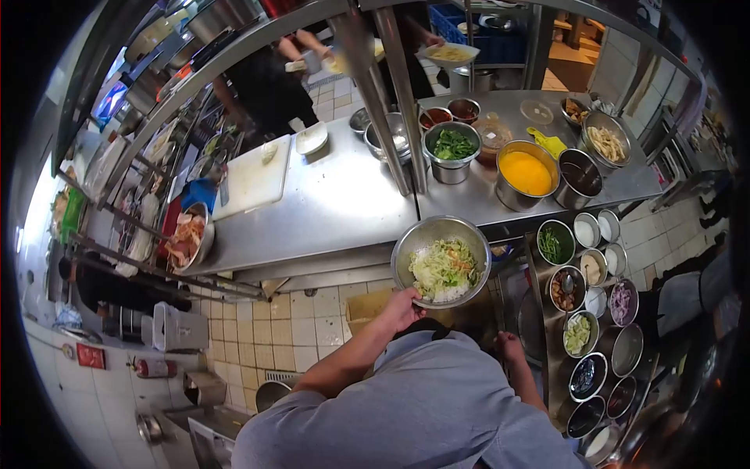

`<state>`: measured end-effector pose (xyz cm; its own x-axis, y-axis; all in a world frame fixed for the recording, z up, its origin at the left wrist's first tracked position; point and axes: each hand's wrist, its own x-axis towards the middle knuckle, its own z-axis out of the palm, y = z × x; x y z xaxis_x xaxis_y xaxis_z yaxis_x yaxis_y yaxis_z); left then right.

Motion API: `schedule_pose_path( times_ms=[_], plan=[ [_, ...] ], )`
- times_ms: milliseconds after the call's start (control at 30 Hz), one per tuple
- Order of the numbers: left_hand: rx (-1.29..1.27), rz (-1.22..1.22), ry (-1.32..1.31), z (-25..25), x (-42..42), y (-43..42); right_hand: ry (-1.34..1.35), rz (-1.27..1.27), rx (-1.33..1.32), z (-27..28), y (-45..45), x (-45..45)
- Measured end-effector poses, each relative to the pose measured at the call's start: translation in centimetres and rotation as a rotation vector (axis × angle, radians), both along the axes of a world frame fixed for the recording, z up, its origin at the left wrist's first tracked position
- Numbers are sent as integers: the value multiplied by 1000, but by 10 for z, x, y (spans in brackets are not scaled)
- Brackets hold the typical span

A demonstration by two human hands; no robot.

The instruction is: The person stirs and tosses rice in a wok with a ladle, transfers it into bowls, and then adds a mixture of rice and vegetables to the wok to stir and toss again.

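Gripping the bowl point(439, 229) by its rim, your L hand point(402, 309) has it nr the counter point(336, 211), chopped veg point(445, 266) inside; R hand point(509, 346) is nr the pans point(627, 349), can't tell its grip.

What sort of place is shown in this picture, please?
Most likely a restaurant kitchen. There is a long steel counter, rows of metal tubs, several holding chopped food, and a plate of food in another person's hand.
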<state>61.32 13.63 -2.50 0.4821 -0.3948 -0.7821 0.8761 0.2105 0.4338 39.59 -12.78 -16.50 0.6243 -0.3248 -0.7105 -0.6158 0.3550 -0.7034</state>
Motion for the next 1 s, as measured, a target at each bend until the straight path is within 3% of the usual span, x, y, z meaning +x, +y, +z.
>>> schedule_pose_path(
  times_ms=[300, 367, 500, 567, 633, 767, 833, 1000],
  plan=[
    [-22, 149, 22, -6, -26, -27, -245, 43, 140, 15, -4, 41],
    [-47, 159, 31, -2, -29, -34, -170, 271, 36, 36, -3, 44],
    [-78, 207, 43, -1, -34, -46, -214, 374, -85, 21, -12, 34],
    [-95, 214, 52, -4, -35, -43, -35, 424, -75, 21, -17, 34],
    [-38, 186, 18, -1, -33, -47, -55, 412, -95, 4, -12, 34],
    [-152, 157, -16, -18, -28, -46, -66, 516, -319, 35, -10, 44],
    [-146, 151, 12, -17, -27, -50, -104, 484, -341, 9, -10, 42],
    [-96, 134, 56, -14, -30, -57, -91, 421, -322, 25, -12, 39]
  ],
)
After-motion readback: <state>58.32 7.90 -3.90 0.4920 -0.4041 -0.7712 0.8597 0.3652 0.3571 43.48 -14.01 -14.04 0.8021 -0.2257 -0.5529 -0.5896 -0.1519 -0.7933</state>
